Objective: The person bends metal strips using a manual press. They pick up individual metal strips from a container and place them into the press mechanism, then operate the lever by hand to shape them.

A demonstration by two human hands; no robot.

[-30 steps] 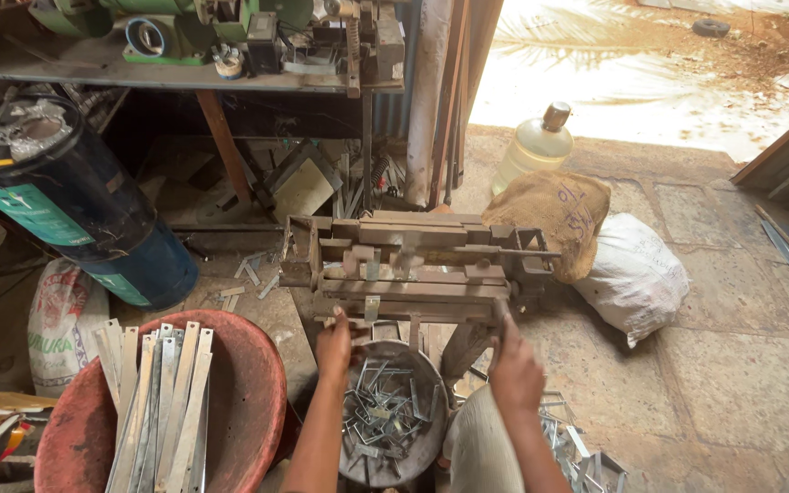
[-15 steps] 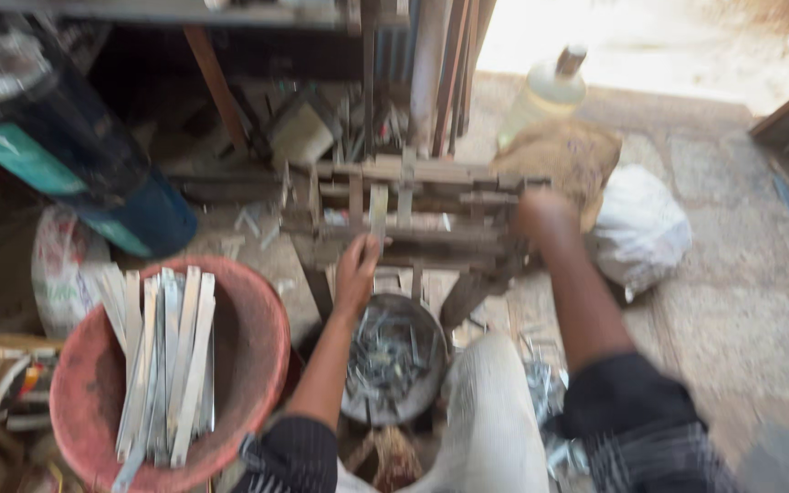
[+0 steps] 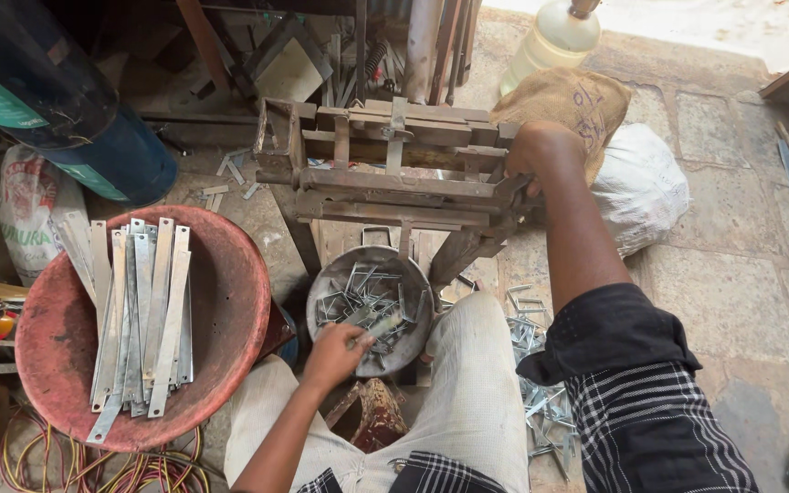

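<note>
A rusty iron bending machine [image 3: 385, 173] stands on the stone floor in front of me. My right hand [image 3: 541, 151] grips the right end of its frame, fingers closed around the lever there. Below the machine sits a round metal bowl [image 3: 321, 283] full of several bent metal clips [image 3: 367, 297]. My left hand [image 3: 332, 354] hovers at the bowl's near rim, fingers closed on a bent metal strip [image 3: 383, 325] that points into the bowl. My knees in pale trousers flank the bowl.
A red basin [image 3: 230, 301] at left holds several flat metal strips [image 3: 139, 310]. A blue drum [image 3: 57, 110] and a white sack [image 3: 29, 210] stand behind it. A brown sack [image 3: 568, 100], white bag [image 3: 641, 183] and yellowish jug [image 3: 550, 41] lie at right. Loose clips [image 3: 531, 338] litter the floor.
My right hand moved from the machine's front up to its right end. My left hand dropped from the machine to the bowl. The view tilted further down.
</note>
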